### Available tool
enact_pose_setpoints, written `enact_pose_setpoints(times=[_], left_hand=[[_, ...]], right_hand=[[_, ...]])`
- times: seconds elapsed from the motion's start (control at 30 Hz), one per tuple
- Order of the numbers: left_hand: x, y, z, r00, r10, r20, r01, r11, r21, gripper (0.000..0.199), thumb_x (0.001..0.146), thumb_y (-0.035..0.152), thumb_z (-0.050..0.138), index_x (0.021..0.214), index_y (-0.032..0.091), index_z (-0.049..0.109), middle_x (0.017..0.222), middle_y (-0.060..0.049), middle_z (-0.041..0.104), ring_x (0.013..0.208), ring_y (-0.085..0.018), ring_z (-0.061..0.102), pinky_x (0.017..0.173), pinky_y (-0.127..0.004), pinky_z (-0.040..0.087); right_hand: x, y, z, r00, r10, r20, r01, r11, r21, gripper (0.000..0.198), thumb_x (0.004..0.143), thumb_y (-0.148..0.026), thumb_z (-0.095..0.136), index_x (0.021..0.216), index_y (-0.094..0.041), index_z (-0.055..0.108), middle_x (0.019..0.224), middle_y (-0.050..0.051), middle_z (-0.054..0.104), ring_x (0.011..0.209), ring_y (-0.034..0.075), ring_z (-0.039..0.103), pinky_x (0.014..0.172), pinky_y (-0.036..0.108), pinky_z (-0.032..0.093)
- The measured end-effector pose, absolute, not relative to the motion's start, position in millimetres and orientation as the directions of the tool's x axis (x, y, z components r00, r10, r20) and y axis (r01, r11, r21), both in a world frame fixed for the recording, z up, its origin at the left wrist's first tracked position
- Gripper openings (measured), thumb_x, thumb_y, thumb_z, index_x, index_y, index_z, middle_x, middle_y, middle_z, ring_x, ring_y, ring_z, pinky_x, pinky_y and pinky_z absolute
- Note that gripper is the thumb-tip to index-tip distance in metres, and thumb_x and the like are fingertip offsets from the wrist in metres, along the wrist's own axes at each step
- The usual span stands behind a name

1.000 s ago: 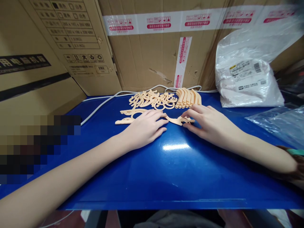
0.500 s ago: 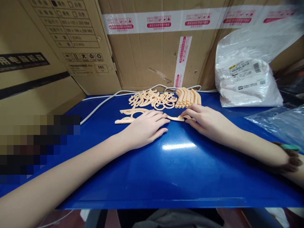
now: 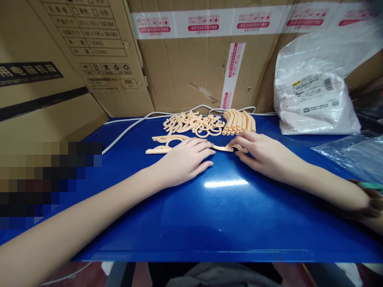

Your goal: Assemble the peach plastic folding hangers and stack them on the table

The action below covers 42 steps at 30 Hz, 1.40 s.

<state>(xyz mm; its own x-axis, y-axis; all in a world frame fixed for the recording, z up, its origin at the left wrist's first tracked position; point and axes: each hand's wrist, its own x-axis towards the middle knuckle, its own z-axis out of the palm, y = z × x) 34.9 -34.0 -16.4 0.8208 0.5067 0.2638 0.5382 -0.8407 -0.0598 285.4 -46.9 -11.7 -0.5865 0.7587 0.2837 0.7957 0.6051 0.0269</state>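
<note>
My left hand lies palm down with its fingers stretched out, partly covering a pair of long beige plastic pieces that look like folding-hanger parts. Its fingertips reach the left end of a thin curved beige hanger piece on the table. At the right end of that piece, my right hand has its bent fingers and thumb closed about it. The fingers hide part of its shape. Just behind are a loose heap of beige hooks and a neat stack of curved hanger arms.
The blue table ends at a near edge. Cardboard boxes stand along the back and left. A white cable runs behind the parts. A white plastic bag and clear plastic wrap lie on the right.
The whole view has shifted slightly. Both hands keep nearly the same place and pose at the curved hanger piece.
</note>
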Motion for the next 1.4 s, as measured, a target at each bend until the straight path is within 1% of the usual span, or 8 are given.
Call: enact_pose_setpoints(times=[0.2, 0.4, 0.57, 0.67, 0.87, 1.03, 1.27, 1.4], left_hand=[[34, -35, -16, 0.827, 0.498, 0.263, 0.529, -0.847, -0.060, 0.038, 0.100, 0.037, 0.041, 0.124, 0.014, 0.060, 0.134, -0.011, 0.057, 0.126, -0.026, 0.048, 0.108, -0.043, 0.037], [33, -36, -13, 0.838, 0.472, 0.273, 0.498, -0.867, -0.029, 0.036, 0.099, 0.035, 0.044, 0.123, 0.014, 0.060, 0.135, -0.013, 0.054, 0.126, -0.027, 0.048, 0.107, -0.044, 0.038], [32, -37, -9, 0.856, 0.422, 0.299, 0.447, -0.894, -0.017, 0.033, 0.100, 0.033, 0.043, 0.119, 0.014, 0.061, 0.132, -0.012, 0.056, 0.123, -0.025, 0.049, 0.106, -0.042, 0.039], [30, -37, -7, 0.849, 0.431, 0.307, 0.457, -0.889, -0.015, 0.030, 0.099, 0.031, 0.044, 0.117, 0.014, 0.062, 0.130, -0.012, 0.057, 0.122, -0.025, 0.050, 0.105, -0.042, 0.041], [29, -34, -7, 0.843, 0.434, 0.318, 0.460, -0.888, -0.008, 0.029, 0.099, 0.031, 0.044, 0.116, 0.014, 0.062, 0.128, -0.011, 0.058, 0.120, -0.024, 0.051, 0.104, -0.040, 0.041], [28, -34, -7, 0.843, 0.433, 0.319, 0.458, -0.889, -0.004, 0.028, 0.099, 0.031, 0.045, 0.115, 0.015, 0.062, 0.127, -0.011, 0.058, 0.119, -0.023, 0.051, 0.104, -0.040, 0.041], [30, -33, -7, 0.846, 0.434, 0.309, 0.457, -0.889, -0.004, 0.029, 0.099, 0.031, 0.044, 0.116, 0.015, 0.062, 0.127, -0.011, 0.058, 0.120, -0.024, 0.051, 0.103, -0.041, 0.041], [30, -34, -7, 0.847, 0.440, 0.298, 0.460, -0.888, 0.003, 0.030, 0.100, 0.031, 0.043, 0.115, 0.014, 0.062, 0.128, -0.011, 0.058, 0.121, -0.024, 0.050, 0.104, -0.041, 0.040]], right_hand=[[291, -42, -4, -0.540, 0.767, 0.345, 0.825, 0.563, 0.039, 0.029, 0.096, -0.036, 0.042, 0.109, -0.018, 0.060, 0.106, 0.012, 0.062, 0.094, 0.027, 0.061, 0.082, 0.041, 0.049], [317, -19, -1, -0.405, 0.800, 0.442, 0.907, 0.415, 0.079, 0.049, 0.094, -0.048, 0.041, 0.124, -0.013, 0.057, 0.116, 0.018, 0.060, 0.103, 0.036, 0.060, 0.091, 0.050, 0.047], [335, 0, -17, -0.301, 0.878, 0.372, 0.950, 0.311, 0.035, 0.065, 0.095, -0.054, 0.032, 0.146, -0.014, 0.039, 0.141, 0.019, 0.049, 0.124, 0.037, 0.051, 0.102, 0.053, 0.041], [338, 5, -25, -0.301, 0.913, 0.276, 0.951, 0.309, 0.017, 0.062, 0.096, -0.056, 0.026, 0.144, -0.019, 0.041, 0.147, 0.015, 0.046, 0.130, 0.034, 0.047, 0.104, 0.054, 0.039], [336, 4, -24, -0.313, 0.918, 0.244, 0.948, 0.315, 0.030, 0.061, 0.097, -0.052, 0.023, 0.137, -0.013, 0.048, 0.141, 0.020, 0.050, 0.126, 0.035, 0.051, 0.102, 0.054, 0.042], [336, 5, -22, -0.286, 0.921, 0.264, 0.957, 0.290, 0.026, 0.058, 0.096, -0.053, 0.026, 0.132, -0.017, 0.053, 0.137, 0.017, 0.053, 0.118, 0.036, 0.057, 0.098, 0.053, 0.045], [334, 8, -24, -0.221, 0.940, 0.262, 0.969, 0.242, -0.051, 0.061, 0.095, -0.057, 0.031, 0.145, -0.024, 0.043, 0.142, 0.015, 0.046, 0.117, 0.036, 0.058, 0.099, 0.051, 0.045], [333, 9, -24, -0.224, 0.937, 0.266, 0.966, 0.250, -0.067, 0.062, 0.094, -0.059, 0.031, 0.140, -0.021, 0.050, 0.139, 0.016, 0.048, 0.117, 0.037, 0.057, 0.100, 0.051, 0.044]])
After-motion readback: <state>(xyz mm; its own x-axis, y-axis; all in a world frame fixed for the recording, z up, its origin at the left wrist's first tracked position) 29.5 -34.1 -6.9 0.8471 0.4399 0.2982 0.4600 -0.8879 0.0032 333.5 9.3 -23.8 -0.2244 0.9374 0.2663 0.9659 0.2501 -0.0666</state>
